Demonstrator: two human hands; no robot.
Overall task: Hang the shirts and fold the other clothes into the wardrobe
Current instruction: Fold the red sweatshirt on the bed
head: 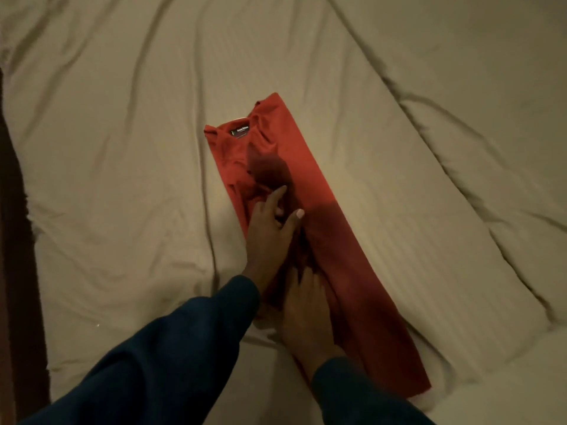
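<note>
Single head-worn view, looking steeply down, close over the bed (122,148), wide-angle

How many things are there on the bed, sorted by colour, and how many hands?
Red: 1, a folded garment lying on the beige bedcover
Black: 1, the label at its neck
Hands: 2, the left hand and the right hand, both resting on the garment
Total: 4

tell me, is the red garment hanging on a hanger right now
No, the red garment lies folded into a long strip on the beige bedding, with the left hand and right hand resting on it.
</note>
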